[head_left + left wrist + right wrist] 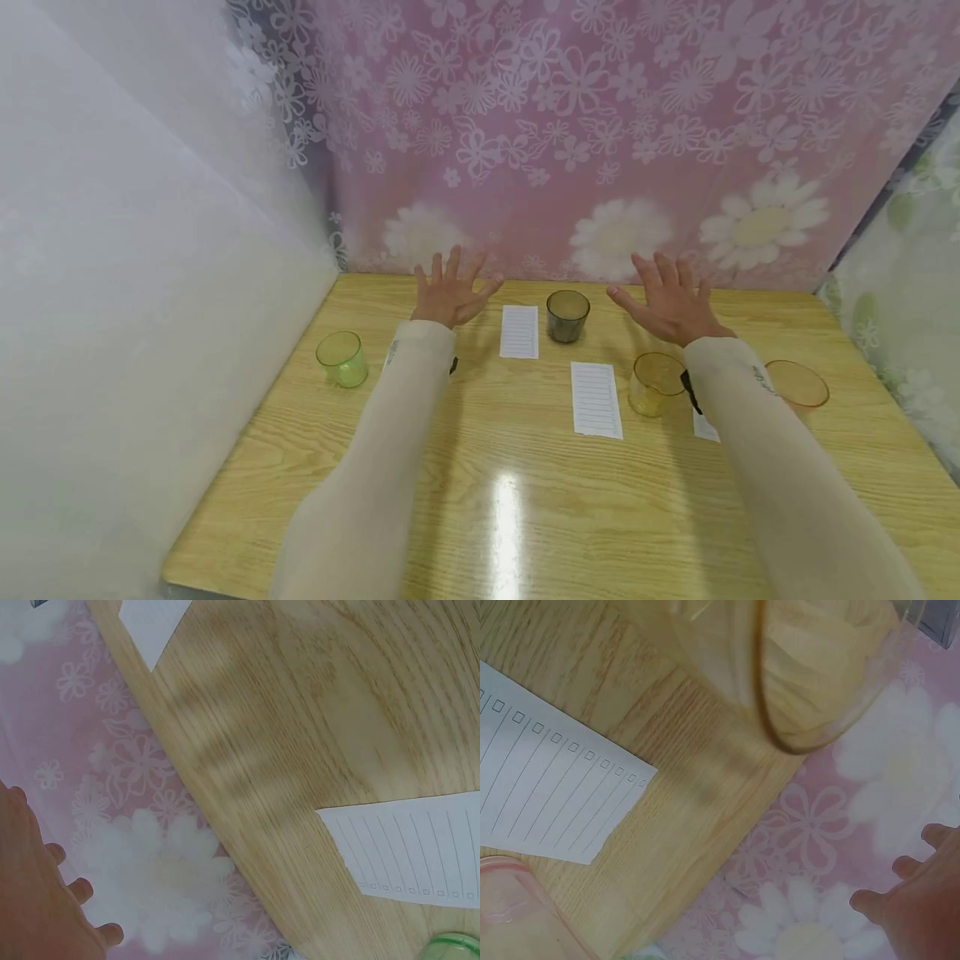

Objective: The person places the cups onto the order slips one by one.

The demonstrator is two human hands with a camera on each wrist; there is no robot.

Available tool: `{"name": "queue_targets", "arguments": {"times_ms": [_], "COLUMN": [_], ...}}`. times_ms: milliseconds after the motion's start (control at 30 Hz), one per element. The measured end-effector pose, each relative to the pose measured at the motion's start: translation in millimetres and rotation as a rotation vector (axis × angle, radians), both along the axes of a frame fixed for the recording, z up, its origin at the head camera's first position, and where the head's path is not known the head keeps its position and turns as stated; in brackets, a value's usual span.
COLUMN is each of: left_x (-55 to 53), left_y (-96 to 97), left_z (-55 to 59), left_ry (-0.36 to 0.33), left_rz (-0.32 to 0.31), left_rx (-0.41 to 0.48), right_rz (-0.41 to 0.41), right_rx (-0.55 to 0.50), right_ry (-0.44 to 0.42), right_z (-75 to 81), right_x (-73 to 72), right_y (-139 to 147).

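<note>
Near the far edge of the table (510, 454), my left hand (452, 296) and right hand (672, 308) are up, well apart, fingers spread, nothing in either. Imo this is an empty-handed reach; next move prob calls for lowering a hand and curling fingers round a cup. Closest is the smoky grey cup (567, 320), upright btwn my hands, w/ a lined paper slip (519, 332) just left of it. It's see-through, tapers a bit toward the base; glass or plastic, can't tell tbh. Yellow cup (651, 390) is by my right sleeve (720, 383), green cup (343, 363) way left, pink cup (799, 387) partly hidden behind that sleeve.
</note>
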State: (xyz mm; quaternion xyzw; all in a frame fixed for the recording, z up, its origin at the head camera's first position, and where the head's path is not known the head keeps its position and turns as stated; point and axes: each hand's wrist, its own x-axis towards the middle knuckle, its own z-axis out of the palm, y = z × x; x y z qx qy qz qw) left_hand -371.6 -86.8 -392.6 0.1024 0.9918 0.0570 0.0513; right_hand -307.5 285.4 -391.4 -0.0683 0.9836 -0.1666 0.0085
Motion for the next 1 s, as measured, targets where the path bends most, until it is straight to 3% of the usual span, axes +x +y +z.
{"name": "queue_targets", "arguments": {"times_ms": [267,667,867,1000], "left_x": [-0.2,21.1,16.4,18.8], "left_y": [-6.7,-9.8,-9.3,-10.7], "left_z": [-4.5,1.7,-6.6,-7.7], "left_ry": [0.010,-0.012,-0.007,-0.005], "left_rz": [-0.020,-0.056,-0.093,-0.118], "left_rx": [0.001,0.044,0.044,0.059], "right_rz": [0.005,0.064,0.064,0.049], "right_rx": [-0.028,-0.025,-0.065,-0.097], "right_ry": [0.037,0.027,0.003,-0.021], "right_z": [-2.8,1.2,0.2,1.9], "right_x": [4.1,16.6,25.0,30.1], "right_y": [0.8,-2.2,-1.0,-3.3]}}
